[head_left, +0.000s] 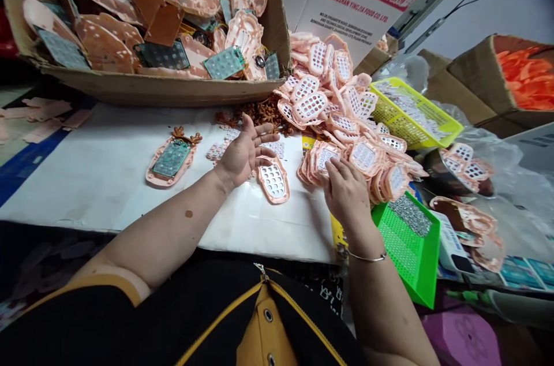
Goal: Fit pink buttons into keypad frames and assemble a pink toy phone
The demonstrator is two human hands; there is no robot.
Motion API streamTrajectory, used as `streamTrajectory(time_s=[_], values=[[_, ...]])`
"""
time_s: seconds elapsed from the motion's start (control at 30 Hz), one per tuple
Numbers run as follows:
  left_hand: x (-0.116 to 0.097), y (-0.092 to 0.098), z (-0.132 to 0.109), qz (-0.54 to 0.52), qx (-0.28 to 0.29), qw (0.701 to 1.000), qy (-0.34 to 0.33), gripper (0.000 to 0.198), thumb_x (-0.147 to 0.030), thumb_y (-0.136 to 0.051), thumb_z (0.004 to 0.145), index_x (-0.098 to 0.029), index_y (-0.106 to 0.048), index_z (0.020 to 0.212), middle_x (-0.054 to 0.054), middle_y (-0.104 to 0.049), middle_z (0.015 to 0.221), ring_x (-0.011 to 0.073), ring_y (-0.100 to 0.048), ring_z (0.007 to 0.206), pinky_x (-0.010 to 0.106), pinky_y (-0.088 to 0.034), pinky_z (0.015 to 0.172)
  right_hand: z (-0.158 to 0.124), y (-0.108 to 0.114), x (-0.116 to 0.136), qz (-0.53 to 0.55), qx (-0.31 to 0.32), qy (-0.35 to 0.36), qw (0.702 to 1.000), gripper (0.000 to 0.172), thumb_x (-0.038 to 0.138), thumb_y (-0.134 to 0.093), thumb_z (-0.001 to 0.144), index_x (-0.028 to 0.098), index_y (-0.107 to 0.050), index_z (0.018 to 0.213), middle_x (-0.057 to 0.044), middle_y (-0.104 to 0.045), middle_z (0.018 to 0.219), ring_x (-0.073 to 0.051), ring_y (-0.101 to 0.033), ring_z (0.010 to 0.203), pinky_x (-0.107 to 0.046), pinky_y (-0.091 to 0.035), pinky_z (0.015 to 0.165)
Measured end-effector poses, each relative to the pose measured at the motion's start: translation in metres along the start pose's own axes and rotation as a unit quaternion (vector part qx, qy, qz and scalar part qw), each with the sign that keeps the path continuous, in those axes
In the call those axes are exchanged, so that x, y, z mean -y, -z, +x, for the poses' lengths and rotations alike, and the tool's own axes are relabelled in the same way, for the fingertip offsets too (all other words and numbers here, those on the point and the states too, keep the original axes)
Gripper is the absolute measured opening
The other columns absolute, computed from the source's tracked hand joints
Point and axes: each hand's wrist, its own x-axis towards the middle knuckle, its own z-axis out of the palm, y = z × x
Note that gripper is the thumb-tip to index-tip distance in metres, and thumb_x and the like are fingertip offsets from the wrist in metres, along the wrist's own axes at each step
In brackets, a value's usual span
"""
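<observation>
My left hand (244,150) hovers palm up over the white table sheet (99,181), fingers spread and holding nothing. Just below it lies one pink toy-phone shell (274,180) with white keypad holes. My right hand (344,187) rests fingers down on a stacked row of the same pink shells (320,159); the fingers press on the stack, and I cannot see whether they grip one. An assembled pink shell with a green circuit board and brown antlers (171,159) lies to the left. A big pile of pink shells (329,94) spreads behind my right hand.
A cardboard box (164,89) of pink shells and circuit boards stands at the back. Brown antler pieces (264,115) lie beside it. A yellow basket (415,115) and a green tray (407,245) sit at the right, with a box of orange parts (526,77) farther back.
</observation>
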Motion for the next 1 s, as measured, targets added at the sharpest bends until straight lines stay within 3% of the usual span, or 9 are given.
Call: streamTrajectory(time_s=[0.1, 0.23, 0.33, 0.5, 0.57, 0.67, 0.73, 0.83, 1.0], values=[[-0.005, 0.002, 0.004, -0.011, -0.039, 0.999, -0.014, 0.078, -0.086, -0.039, 0.077, -0.020, -0.066, 0.108, 0.009, -0.071, 0.101, 0.0115, -0.061, 0.060, 0.024, -0.047, 0.050, 0.002, 0.010, 0.023, 0.060, -0.013, 0.045, 0.997, 0.034, 0.030, -0.049, 0.097, 0.014, -0.065, 0.122, -0.018, -0.071, 0.120, -0.029, -0.064, 0.115, -0.050, -0.050, 0.097], [-0.012, 0.007, 0.009, -0.030, -0.095, 0.994, -0.033, 0.078, -0.086, -0.034, 0.079, -0.022, -0.065, 0.109, 0.007, -0.071, 0.093, 0.0119, -0.062, 0.058, 0.024, -0.046, 0.049, 0.000, 0.008, 0.063, 0.140, 0.086, 0.176, 0.971, 0.028, 0.033, -0.058, 0.094, 0.017, -0.068, 0.115, -0.015, -0.073, 0.118, -0.027, -0.066, 0.110, -0.044, -0.053, 0.092], [-0.014, 0.009, 0.009, -0.037, -0.106, 0.993, -0.039, 0.076, -0.086, -0.037, 0.079, -0.022, -0.065, 0.109, 0.006, -0.071, 0.092, 0.0116, -0.062, 0.059, 0.024, -0.046, 0.050, -0.007, -0.001, 0.078, 0.130, 0.095, 0.186, 0.969, 0.019, 0.021, -0.054, 0.095, 0.017, -0.071, 0.104, -0.013, -0.076, 0.111, -0.025, -0.071, 0.099, -0.043, -0.053, 0.091], [-0.005, 0.004, 0.002, 0.143, -0.069, 0.977, -0.146, 0.066, -0.073, -0.065, 0.073, -0.020, -0.066, 0.112, 0.008, -0.070, 0.105, 0.0163, -0.066, 0.080, 0.028, -0.051, 0.069, -0.014, 0.001, 0.071, 0.240, -0.028, -0.011, 0.970, 0.022, 0.028, -0.052, 0.095, 0.020, -0.072, 0.099, -0.012, -0.078, 0.097, -0.022, -0.072, 0.081, -0.037, -0.055, 0.074], [0.002, 0.002, -0.002, 0.291, 0.040, 0.924, -0.246, 0.069, -0.060, -0.081, 0.063, -0.022, -0.066, 0.118, 0.011, -0.068, 0.119, 0.0238, -0.065, 0.105, 0.037, -0.050, 0.093, -0.013, 0.009, 0.068, 0.320, -0.050, -0.130, 0.937, 0.024, 0.036, -0.053, 0.095, 0.021, -0.072, 0.093, -0.006, -0.076, 0.080, -0.018, -0.067, 0.067, -0.031, -0.052, 0.063], [0.014, 0.001, -0.004, 0.440, 0.227, 0.803, -0.333, 0.086, -0.053, -0.089, 0.052, -0.025, -0.062, 0.130, 0.014, -0.059, 0.140, 0.0346, -0.052, 0.132, 0.052, -0.031, 0.115, -0.010, 0.018, 0.069, 0.436, -0.052, -0.240, 0.866, 0.030, 0.045, -0.057, 0.093, 0.022, -0.070, 0.079, 0.001, -0.066, 0.065, -0.014, -0.058, 0.060, -0.028, -0.047, 0.060], [0.020, 0.002, -0.003, 0.483, 0.257, 0.761, -0.347, 0.095, -0.057, -0.087, 0.054, -0.026, -0.055, 0.138, 0.017, -0.050, 0.149, 0.0372, -0.045, 0.139, 0.055, -0.026, 0.118, -0.009, 0.021, 0.071, 0.485, -0.063, -0.264, 0.831, 0.034, 0.048, -0.059, 0.091, 0.021, -0.068, 0.073, 0.001, -0.063, 0.064, -0.013, -0.056, 0.062, -0.028, -0.046, 0.063], [0.024, 0.005, -0.001, 0.504, 0.230, 0.754, -0.353, 0.103, -0.062, -0.084, 0.056, -0.025, -0.047, 0.145, 0.019, -0.040, 0.156, 0.0380, -0.038, 0.144, 0.057, -0.024, 0.119, -0.007, 0.021, 0.075, 0.521, -0.080, -0.283, 0.802, 0.034, 0.049, -0.062, 0.090, 0.021, -0.067, 0.070, 0.002, -0.062, 0.065, -0.013, -0.055, 0.063, -0.028, -0.045, 0.065], [0.019, 0.005, -0.001, 0.456, 0.158, 0.811, -0.331, 0.103, -0.068, -0.076, 0.063, -0.021, -0.042, 0.148, 0.021, -0.038, 0.156, 0.0382, -0.032, 0.147, 0.055, -0.023, 0.121, 0.004, 0.017, 0.083, 0.620, -0.111, -0.303, 0.715, 0.035, 0.045, -0.067, 0.087, 0.021, -0.061, 0.063, 0.004, -0.056, 0.060, -0.010, -0.050, 0.058, -0.024, -0.044, 0.061]])
